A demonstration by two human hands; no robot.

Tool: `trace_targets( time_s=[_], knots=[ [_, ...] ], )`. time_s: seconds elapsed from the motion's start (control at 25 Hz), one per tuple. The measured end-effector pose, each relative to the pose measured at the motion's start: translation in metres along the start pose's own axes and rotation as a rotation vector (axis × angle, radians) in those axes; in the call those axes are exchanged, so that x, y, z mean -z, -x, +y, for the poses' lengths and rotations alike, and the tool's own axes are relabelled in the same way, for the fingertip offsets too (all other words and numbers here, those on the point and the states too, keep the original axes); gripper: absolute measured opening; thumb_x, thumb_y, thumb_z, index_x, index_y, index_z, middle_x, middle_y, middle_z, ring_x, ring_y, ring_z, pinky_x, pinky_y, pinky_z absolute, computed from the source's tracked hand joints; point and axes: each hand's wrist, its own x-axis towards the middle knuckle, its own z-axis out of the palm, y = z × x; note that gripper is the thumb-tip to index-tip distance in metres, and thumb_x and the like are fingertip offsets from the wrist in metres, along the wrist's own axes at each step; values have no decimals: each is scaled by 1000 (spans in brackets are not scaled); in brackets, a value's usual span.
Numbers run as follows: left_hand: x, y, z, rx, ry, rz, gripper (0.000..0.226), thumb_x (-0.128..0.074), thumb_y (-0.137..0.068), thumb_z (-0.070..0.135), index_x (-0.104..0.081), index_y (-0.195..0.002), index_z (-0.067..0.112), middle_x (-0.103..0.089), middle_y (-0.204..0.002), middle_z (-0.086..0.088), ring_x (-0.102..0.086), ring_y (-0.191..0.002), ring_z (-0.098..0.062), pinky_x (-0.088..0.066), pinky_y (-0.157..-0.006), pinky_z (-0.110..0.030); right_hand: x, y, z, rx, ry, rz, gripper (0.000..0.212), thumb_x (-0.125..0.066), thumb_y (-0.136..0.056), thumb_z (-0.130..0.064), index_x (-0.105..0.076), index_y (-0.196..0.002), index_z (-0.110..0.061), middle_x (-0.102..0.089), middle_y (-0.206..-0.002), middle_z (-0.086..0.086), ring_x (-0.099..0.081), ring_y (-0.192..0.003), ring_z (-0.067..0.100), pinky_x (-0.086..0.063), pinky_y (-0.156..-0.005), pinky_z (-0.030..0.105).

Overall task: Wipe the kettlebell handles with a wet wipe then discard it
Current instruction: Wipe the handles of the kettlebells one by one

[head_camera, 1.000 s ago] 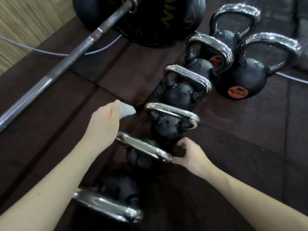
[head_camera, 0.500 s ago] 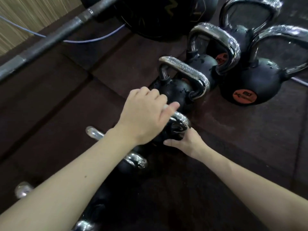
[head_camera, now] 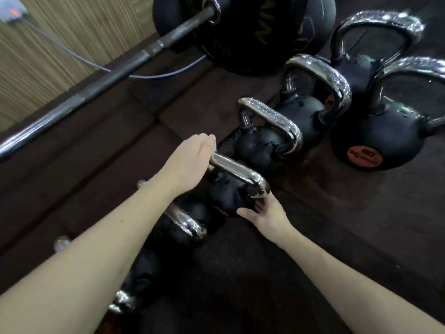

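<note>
Several black kettlebells with chrome handles stand in a row on the dark floor mat. My left hand grips the left end of the chrome handle of one mid-row kettlebell; the wet wipe is hidden inside that hand. My right hand holds the lower right side of the same kettlebell's body, fingers curled against it. The handle beyond it is beaded with droplets. Nearer kettlebell handles lie under my left forearm.
A barbell with black plates lies across the top left. A thin cable runs under it. Larger kettlebells stand at the right. A wood-patterned wall is at the left.
My left hand slid from over the handle's right part to its left end, uncovering the chrome bar. My right hand stayed on the kettlebell's body. The white wipe seen one second ago is out of sight.
</note>
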Motion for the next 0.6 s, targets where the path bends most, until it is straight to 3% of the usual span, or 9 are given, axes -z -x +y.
trace_targets(
  time_s=[0.08,0.16,0.24,0.32,0.4,0.48,0.6],
  knots=[
    [2,0,3,-25,-88,21,43,-23,-108,38,-48,-80,18,-52,-81,4,-52,-84,-23,-47,-89,-50,2,1,-5,5,6,-15,87,-92,-78,-28,-44,-150,-36,-64,-129,-24,-60,-118,-13,-47,-110,20],
    [-1,9,21,-205,-350,44,37,-22,-106,34,-39,-75,23,-45,-78,6,-51,-80,-28,-45,-79,-48,4,-1,-3,11,12,-35,96,-93,-68,-40,-42,-149,-39,-66,-131,-20,-63,-122,-4,-49,-112,27],
    [-18,29,50,-377,-515,79,32,-32,-106,30,-45,-77,26,-43,-80,2,-52,-82,-31,-40,-77,-45,4,-1,-7,27,53,-29,91,-92,-70,-36,-43,-147,-35,-67,-126,-19,-65,-119,-3,-50,-105,20],
    [-45,46,71,-512,-504,18,26,-39,-105,31,-58,-90,20,-52,-92,-2,-53,-93,-30,-42,-95,-48,6,2,-9,47,95,-21,70,-83,-87,-21,-47,-146,-23,-61,-112,-24,-63,-108,-8,-46,-87,3],
    [-52,49,75,-553,-437,-67,31,-37,-106,35,-61,-102,16,-56,-101,-2,-53,-100,-29,-40,-105,-47,6,1,-7,54,122,-45,61,-78,-89,-28,-50,-142,-18,-59,-103,-22,-61,-99,-15,-46,-80,3],
    [-37,34,58,-467,-382,-19,35,-34,-106,35,-64,-102,19,-59,-97,-1,-55,-94,-27,-44,-96,-46,3,-3,-5,29,56,-49,82,-85,-76,-41,-44,-146,-30,-67,-116,-17,-63,-111,-9,-51,-97,17],
    [-9,10,30,-126,-324,29,39,-30,-107,31,-62,-89,17,-61,-92,-8,-57,-89,-34,-48,-83,-48,5,-5,-2,-12,12,-61,95,-93,-76,-28,-36,-151,-36,-68,-127,-16,-62,-124,1,-47,-115,30]
  ],
)
